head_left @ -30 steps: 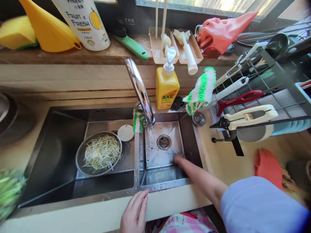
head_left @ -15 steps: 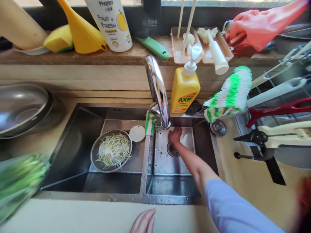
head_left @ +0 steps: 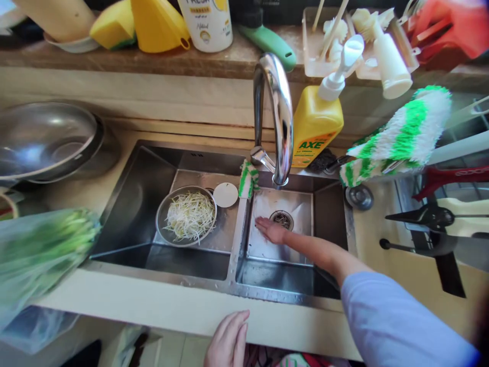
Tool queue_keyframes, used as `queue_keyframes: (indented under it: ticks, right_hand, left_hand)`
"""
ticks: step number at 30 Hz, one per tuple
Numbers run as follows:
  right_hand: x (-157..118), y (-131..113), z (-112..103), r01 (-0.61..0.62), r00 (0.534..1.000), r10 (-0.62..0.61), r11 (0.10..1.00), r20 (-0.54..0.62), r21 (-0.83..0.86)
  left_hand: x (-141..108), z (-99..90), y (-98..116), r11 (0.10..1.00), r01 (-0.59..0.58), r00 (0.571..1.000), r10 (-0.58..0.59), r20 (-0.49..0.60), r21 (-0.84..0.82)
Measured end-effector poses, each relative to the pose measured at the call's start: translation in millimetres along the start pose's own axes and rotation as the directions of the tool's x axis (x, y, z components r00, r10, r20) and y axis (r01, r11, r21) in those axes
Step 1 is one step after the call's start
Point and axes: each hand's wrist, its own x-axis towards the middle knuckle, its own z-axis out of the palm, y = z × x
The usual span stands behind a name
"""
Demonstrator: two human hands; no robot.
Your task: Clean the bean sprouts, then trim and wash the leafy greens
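In front of the tap [head_left: 283,122], your right hand [head_left: 270,230] spreads palm-down, empty, low in the right basin [head_left: 263,275], just beside the drain [head_left: 281,218]; contact with the metal is hard to tell. Your left hand [head_left: 228,339], empty, fingers loosely curved, lies nearer you, also in front of the tap, by the counter [head_left: 153,298] edge. Left of the tap: a small striped cloth [head_left: 248,179], a white disc [head_left: 225,194], a bowl [head_left: 162,216] of bean sprouts [head_left: 191,216], then bagged greens [head_left: 49,250]. Right of the tap: a yellow pump bottle [head_left: 318,120], just beside it.

Faucet [head_left: 286,127] above R basin [head_left: 275,276], rm below
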Motion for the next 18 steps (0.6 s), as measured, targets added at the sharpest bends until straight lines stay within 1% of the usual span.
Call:
queue_keyframes:
  ticks: [1,2,3,4,5,6,7,8,9,10,11,12,13,14,15,16,18]
  right_hand:
    - [-19,-7,6,0.015,0.999,-0.015,1.000,0.034,0.003]
    - [-34,-15,12,0.003,0.999,-0.003,1.000,0.049,-0.008]
    - [-45,-25,18,-0.011,0.999,0.012,1.000,0.040,-0.014]
    - [-50,-34,24,0.008,0.999,-0.007,1.000,0.033,-0.016]
    - [-49,-43,31,0.067,0.997,-0.066,0.998,0.038,-0.011]
    - [-44,-50,38,0.161,0.985,-0.161,0.987,0.063,0.006]
    - [-36,-55,43,0.266,0.956,-0.268,0.963,0.114,0.035]
    - [-29,-55,45,0.329,0.928,-0.336,0.942,0.164,0.064]
    - [-23,-52,45,0.332,0.918,-0.343,0.939,0.201,0.087]
    - [-21,-44,41,0.299,0.925,-0.314,0.949,0.216,0.101]
    - [-23,-34,33,0.216,0.952,-0.234,0.971,0.197,0.106]
    - [-28,-23,23,0.112,0.975,-0.130,0.988,0.179,0.107]
    - [-37,-13,12,-0.044,0.990,0.029,0.993,0.139,0.107]
    - [-48,-5,1,-0.181,0.979,0.167,0.977,0.118,0.114]
    - [-58,-3,-8,-0.266,0.961,0.254,0.957,0.111,0.116]
    - [-67,-5,-13,-0.338,0.939,0.324,0.934,0.117,0.120]
    - [-77,-23,-12,-0.403,0.908,0.378,0.905,0.179,0.134]
  left_hand:
    - [1,-3.9,2,1.000,-0.019,1.000,0.019,0.018,-0.008]
    - [3,-7.8,3,0.999,-0.038,0.999,0.038,0.037,-0.008]
    - [5,-11.2,4,0.998,-0.055,0.997,0.055,0.054,-0.003]
    - [8,-13.8,5,0.998,-0.069,0.995,0.068,0.071,0.006]
    - [10,-15.8,6,0.997,-0.082,0.993,0.080,0.088,0.016]
    - [12,-16.9,7,0.995,-0.096,0.991,0.093,0.101,0.024]
    - [14,-17.3,7,0.993,-0.111,0.988,0.107,0.111,0.031]
    - [15,-17.2,8,0.992,-0.123,0.986,0.118,0.117,0.036]
    - [16,-16.9,8,0.990,-0.131,0.985,0.126,0.122,0.042]
    - [16,-16.4,9,0.990,-0.135,0.984,0.128,0.126,0.046]
    - [16,-15.9,9,0.990,-0.130,0.984,0.123,0.128,0.048]
    - [16,-15.5,10,0.992,-0.119,0.985,0.112,0.132,0.048]
    - [16,-15.1,10,0.993,-0.107,0.986,0.100,0.137,0.043]
    - [16,-14.7,11,0.995,-0.097,0.985,0.091,0.144,0.036]
    - [17,-14.2,12,0.995,-0.092,0.984,0.086,0.154,0.029]
    - [17,-13.7,13,0.996,-0.090,0.983,0.085,0.162,0.023]
    - [20,-12.1,15,0.995,-0.098,0.981,0.094,0.172,0.019]
